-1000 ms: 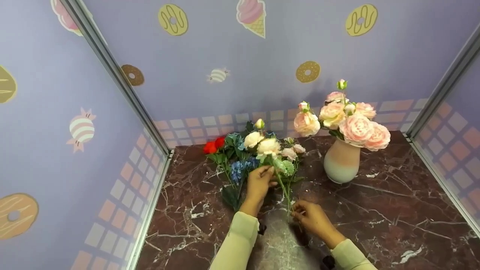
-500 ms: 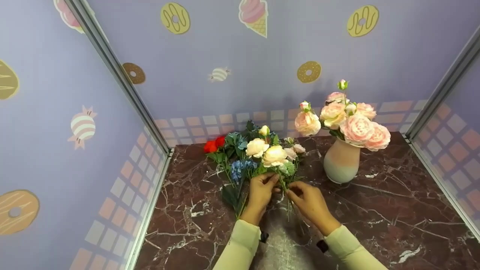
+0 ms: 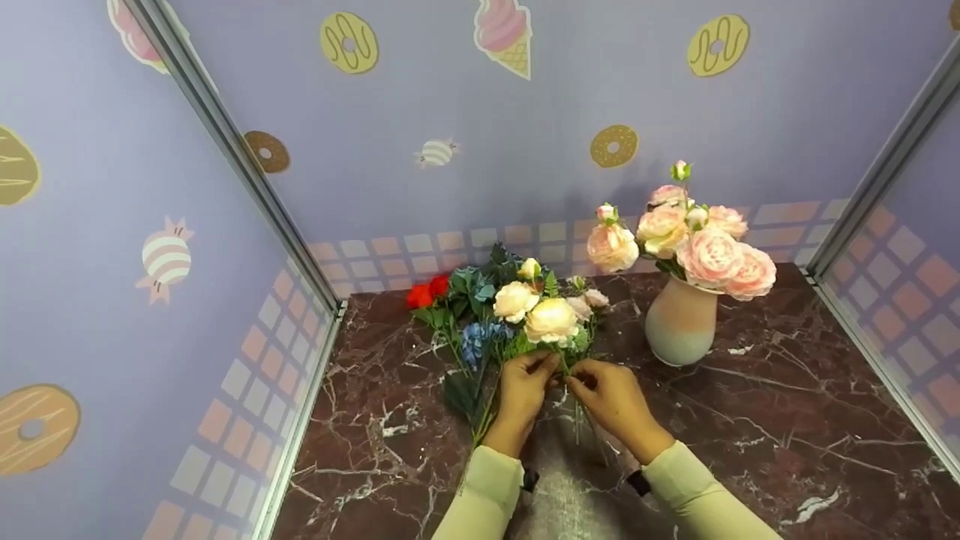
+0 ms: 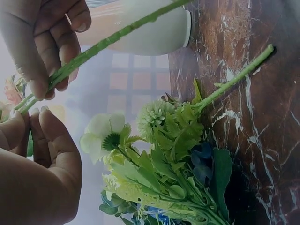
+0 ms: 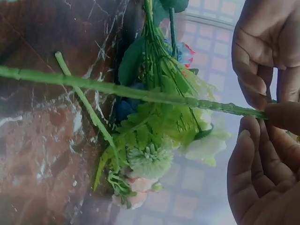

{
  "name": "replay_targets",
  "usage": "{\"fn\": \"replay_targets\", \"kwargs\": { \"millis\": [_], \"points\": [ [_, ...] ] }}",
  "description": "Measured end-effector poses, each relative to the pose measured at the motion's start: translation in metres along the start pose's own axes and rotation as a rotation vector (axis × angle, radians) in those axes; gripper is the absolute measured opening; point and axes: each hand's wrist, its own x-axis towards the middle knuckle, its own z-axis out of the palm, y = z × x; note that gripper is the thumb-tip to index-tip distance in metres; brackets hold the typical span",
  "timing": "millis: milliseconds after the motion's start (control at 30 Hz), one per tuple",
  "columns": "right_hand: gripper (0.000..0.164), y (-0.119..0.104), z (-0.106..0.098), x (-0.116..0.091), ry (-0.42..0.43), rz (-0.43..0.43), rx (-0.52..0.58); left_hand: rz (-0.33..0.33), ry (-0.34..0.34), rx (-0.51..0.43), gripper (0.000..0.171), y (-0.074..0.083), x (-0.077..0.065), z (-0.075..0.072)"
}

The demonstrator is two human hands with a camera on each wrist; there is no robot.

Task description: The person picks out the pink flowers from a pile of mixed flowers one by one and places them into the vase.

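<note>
A cream artificial peony stem with two full blooms (image 3: 552, 320) and a pale bud (image 3: 529, 268) stands between the hands. The left hand (image 3: 523, 390) pinches its green stem (image 4: 112, 43) just under the blooms. Right beside it, the right hand (image 3: 615, 397) pinches the same stem between thumb and fingers. In the right wrist view the bare stem (image 5: 140, 95) runs leftward from the meeting fingertips. Behind and left lies a pile of flowers: red blooms (image 3: 427, 291), blue hydrangea (image 3: 480, 341), a green pompom flower (image 4: 153, 117) and small pink roses (image 5: 138, 190).
A pink-to-white vase (image 3: 681, 322) holding pink peonies (image 3: 712, 257) stands at the back right. The dark red marble-patterned table (image 3: 750, 450) meets lilac panels (image 3: 525, 172) at the back and both sides. Dark green leaves (image 3: 459, 394) lie left of the left hand.
The right hand has moved up the stem, from its lower part to beside the left hand. The cream blooms have shifted slightly right and down, and the left hand has moved slightly down.
</note>
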Motion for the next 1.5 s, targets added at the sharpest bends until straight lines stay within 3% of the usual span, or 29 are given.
{"fn": "replay_targets", "kwargs": {
  "millis": [133, 267, 367, 500, 700, 900, 1067, 1367, 1500],
  "points": [
    [0.004, 0.003, -0.006, 0.000, 0.098, -0.136, -0.118, 0.023, -0.040, -0.012, 0.019, -0.003, -0.002, -0.002],
    [0.007, 0.008, -0.015, 0.005, 0.330, -0.346, -0.294, 0.046, -0.071, -0.029, 0.021, -0.011, -0.005, -0.004],
    [0.009, 0.006, -0.028, 0.014, 0.489, -0.467, -0.358, 0.019, -0.067, 0.003, 0.018, -0.019, -0.006, -0.006],
    [0.011, -0.002, -0.050, 0.026, 0.616, -0.565, -0.393, -0.042, -0.051, 0.012, 0.017, -0.025, -0.007, -0.007],
    [0.011, -0.015, -0.073, 0.036, 0.744, -0.639, -0.427, -0.017, -0.059, 0.002, 0.019, -0.030, -0.008, -0.007],
    [0.010, -0.025, -0.081, 0.039, 0.835, -0.655, -0.382, -0.018, -0.083, 0.004, 0.019, -0.032, -0.009, -0.006],
    [0.013, -0.027, -0.084, 0.045, 0.839, -0.634, -0.366, -0.026, -0.097, -0.017, 0.020, -0.032, -0.008, -0.005],
    [0.009, 0.000, -0.093, 0.067, 0.791, -0.391, -0.419, -0.064, -0.084, 0.001, 0.023, -0.032, -0.010, -0.005],
    [0.012, 0.016, -0.094, 0.073, 0.818, -0.291, -0.460, -0.051, -0.082, 0.006, 0.025, -0.035, -0.011, -0.004]
  ]
}}
